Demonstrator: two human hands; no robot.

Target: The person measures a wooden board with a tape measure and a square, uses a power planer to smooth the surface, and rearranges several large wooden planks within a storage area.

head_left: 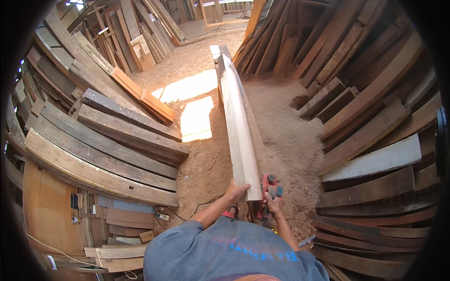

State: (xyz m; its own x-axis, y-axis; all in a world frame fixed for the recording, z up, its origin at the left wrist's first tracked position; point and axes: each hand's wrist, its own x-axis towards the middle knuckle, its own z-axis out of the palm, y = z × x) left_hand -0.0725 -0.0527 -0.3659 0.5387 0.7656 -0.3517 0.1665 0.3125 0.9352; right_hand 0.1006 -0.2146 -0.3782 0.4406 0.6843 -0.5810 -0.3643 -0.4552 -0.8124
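Observation:
A long, pale timber beam (240,136) runs away from me along the middle of the view, its near end close to my body. My left hand (237,191) grips that near end from the left side, thumb on top; the fingers beneath are hidden. Just right of the same end is a red electric hand planer (268,180) with a dark knob. Wrapped round the planer's rear part is my right hand (274,204). The tool's underside and what it rests on cannot be made out.
A narrow wooden support (222,52) holds up the beam's far end. Sawdust (290,140) covers the ground. Stacked old beams (131,133) line the left; planks (370,187) crowd the right. A cable (206,202) and a socket strip (162,217) lie at lower left.

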